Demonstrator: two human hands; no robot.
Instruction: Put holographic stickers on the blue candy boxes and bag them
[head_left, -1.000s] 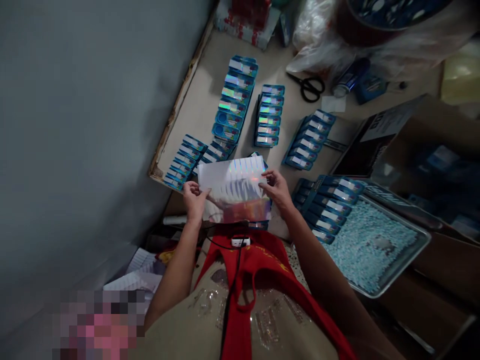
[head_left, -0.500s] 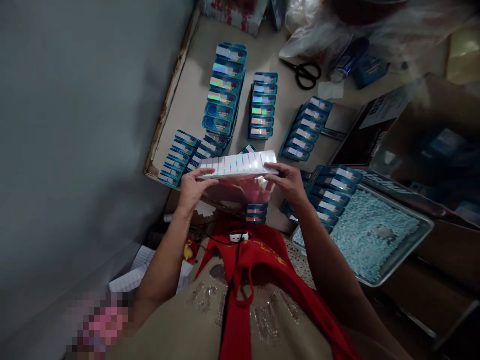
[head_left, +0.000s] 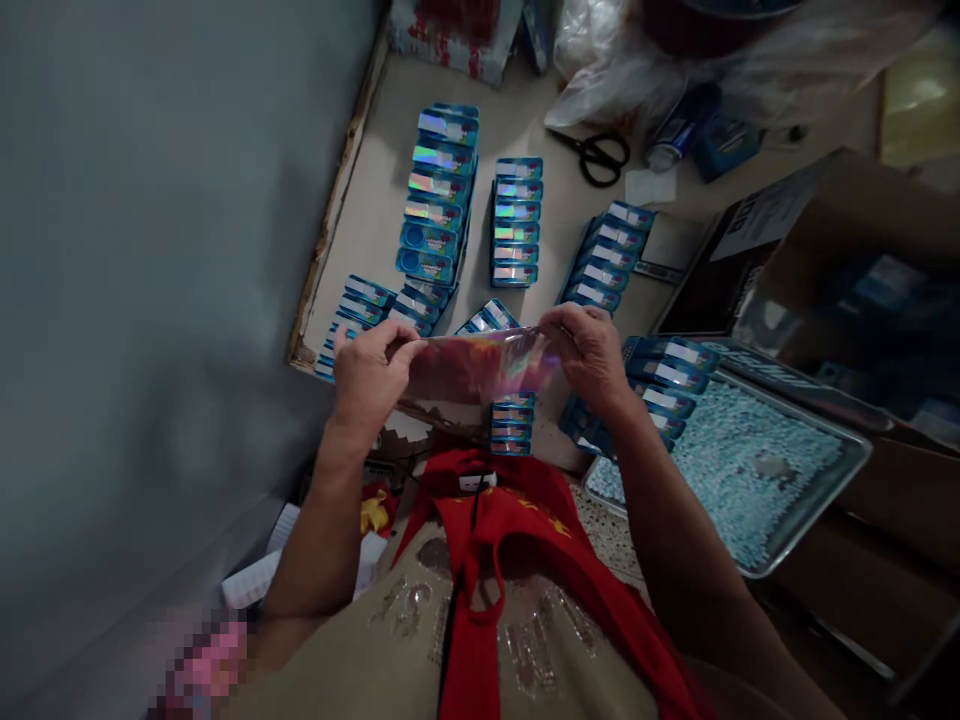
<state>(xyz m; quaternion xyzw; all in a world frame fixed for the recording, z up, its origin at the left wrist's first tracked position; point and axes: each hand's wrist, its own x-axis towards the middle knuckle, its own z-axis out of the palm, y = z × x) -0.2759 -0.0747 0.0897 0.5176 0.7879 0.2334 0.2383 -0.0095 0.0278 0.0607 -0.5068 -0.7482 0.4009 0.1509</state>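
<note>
Between both hands I hold a shiny, reflective sheet of labels (head_left: pixel 480 368), its mirror-like face toward me and showing red reflections. My left hand (head_left: pixel 375 378) pinches its left end between thumb and fingers. The right end is gripped by my right hand (head_left: pixel 591 358), whose fingertips are partly hidden. Just beyond the sheet lies a tilted row of small blue packs with pale strips (head_left: pixel 489 316). Another short stack of blue packs (head_left: pixel 512 430) shows below the sheet, near the table edge.
Rows of blue packs (head_left: pixel 441 185) stand along the table (head_left: pixel 375 190). Black scissors (head_left: pixel 602 158) lie at the back, beside a blue can (head_left: pixel 682 130). To the right are an open cardboard box (head_left: pixel 757 230) and a tray rim (head_left: pixel 814 515) around pale blue pellets. A wall (head_left: pixel 187 250) borders the left.
The sheet has tilted, so its white, strip-marked face is out of sight and the shiny face shows. Both hands have turned with it, and the left has shifted slightly outward.
</note>
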